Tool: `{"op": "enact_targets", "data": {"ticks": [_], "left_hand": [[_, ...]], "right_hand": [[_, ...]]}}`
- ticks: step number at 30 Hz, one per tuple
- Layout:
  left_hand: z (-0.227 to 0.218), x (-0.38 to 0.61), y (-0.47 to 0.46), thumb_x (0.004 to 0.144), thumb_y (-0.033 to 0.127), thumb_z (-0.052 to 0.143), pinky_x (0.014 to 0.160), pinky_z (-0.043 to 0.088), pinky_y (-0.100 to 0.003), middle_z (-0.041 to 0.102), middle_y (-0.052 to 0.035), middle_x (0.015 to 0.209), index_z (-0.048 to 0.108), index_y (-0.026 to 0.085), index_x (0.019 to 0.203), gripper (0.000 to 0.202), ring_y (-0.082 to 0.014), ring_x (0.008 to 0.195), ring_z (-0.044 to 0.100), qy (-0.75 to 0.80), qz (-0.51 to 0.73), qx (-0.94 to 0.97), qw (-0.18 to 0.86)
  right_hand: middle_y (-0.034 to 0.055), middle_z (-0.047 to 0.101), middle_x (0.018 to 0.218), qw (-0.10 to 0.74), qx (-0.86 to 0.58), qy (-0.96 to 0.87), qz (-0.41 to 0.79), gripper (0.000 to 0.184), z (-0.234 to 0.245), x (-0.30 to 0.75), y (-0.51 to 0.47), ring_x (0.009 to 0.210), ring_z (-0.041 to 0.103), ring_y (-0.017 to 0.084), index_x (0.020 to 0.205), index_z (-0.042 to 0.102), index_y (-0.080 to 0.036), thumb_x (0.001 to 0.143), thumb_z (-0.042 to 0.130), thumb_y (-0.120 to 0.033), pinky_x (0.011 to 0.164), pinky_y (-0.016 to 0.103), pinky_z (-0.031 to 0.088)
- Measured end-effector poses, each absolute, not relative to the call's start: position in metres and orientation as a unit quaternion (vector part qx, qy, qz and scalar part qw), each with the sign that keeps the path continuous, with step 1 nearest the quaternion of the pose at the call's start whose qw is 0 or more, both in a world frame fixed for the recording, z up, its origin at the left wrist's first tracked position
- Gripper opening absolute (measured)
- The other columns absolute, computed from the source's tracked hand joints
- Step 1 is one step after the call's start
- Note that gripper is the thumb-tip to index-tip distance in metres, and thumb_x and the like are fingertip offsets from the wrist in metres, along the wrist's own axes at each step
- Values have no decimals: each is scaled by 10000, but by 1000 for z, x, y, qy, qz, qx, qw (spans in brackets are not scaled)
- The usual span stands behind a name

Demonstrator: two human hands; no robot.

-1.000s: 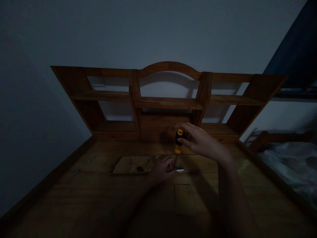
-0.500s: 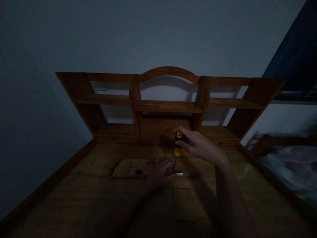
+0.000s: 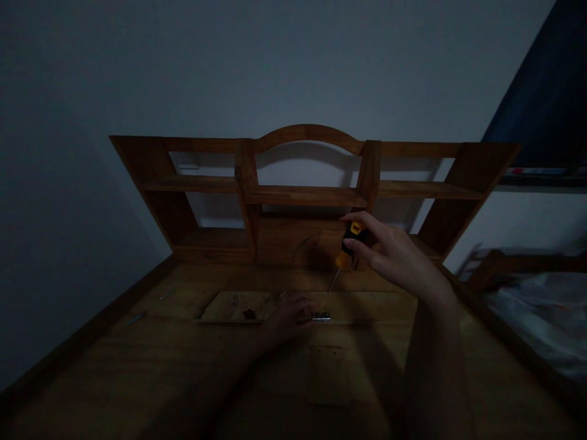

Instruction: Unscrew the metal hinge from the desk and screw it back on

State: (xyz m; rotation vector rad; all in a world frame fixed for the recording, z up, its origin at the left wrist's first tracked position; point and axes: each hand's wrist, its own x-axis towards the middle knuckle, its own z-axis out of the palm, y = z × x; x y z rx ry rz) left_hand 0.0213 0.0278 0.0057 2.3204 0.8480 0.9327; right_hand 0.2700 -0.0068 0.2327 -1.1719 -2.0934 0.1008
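My right hand (image 3: 385,247) grips a screwdriver (image 3: 348,244) by its yellow and black handle. The shaft points down and to the left, its tip in the air above a long wooden board (image 3: 362,305). Low over that board, my left hand (image 3: 291,315) has its fingers closed on one end of a small shiny metal hinge (image 3: 321,316). The other end of the hinge sticks out to the right of the fingers. Dim light hides the fingertips and any screw there.
A wooden shelf unit (image 3: 307,195) stands along the back of the wooden tabletop (image 3: 151,366). Nearer me lies a small square wooden plate (image 3: 329,376). Two thin metal pieces, one a pointed rod (image 3: 135,319), rest at the left. Raised edges border both sides.
My right hand has lifted the screwdriver up and to the right, away from the hinge, and tilted it. My left hand stays at the hinge. The view has shifted slightly.
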Motion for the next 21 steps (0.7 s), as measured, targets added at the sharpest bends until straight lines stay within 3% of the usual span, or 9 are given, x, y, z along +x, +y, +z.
{"op": "enact_targets", "data": {"ticks": [4, 14, 21], "left_hand": [[10, 18, 26, 917, 294, 704, 967, 523, -352, 653, -50, 1177, 735, 306, 1194, 280, -200, 1101, 625, 323, 314, 861, 235], [-2, 8, 30, 977, 391, 614, 931, 513, -372, 691, -73, 1134, 791, 288, 1099, 239, -221, 1073, 630, 329, 287, 895, 93], [0, 9, 30, 959, 389, 640, 844, 500, -322, 675, -61, 1121, 788, 303, 1098, 221, -203, 1006, 635, 347, 254, 900, 71]], "right_hand": [[39, 736, 1028, 363, -469, -805, 20, 321, 233, 277, -5, 909, 703, 229, 1274, 584, -257, 956, 604, -292, 797, 339, 502], [57, 749, 988, 371, -479, -795, -3, 321, 234, 283, -8, 885, 709, 246, 1250, 612, -247, 935, 616, -309, 749, 344, 505], [44, 746, 944, 351, -484, -802, 5, 331, 236, 275, -11, 841, 705, 231, 1260, 613, -242, 939, 616, -324, 710, 324, 484]]}}
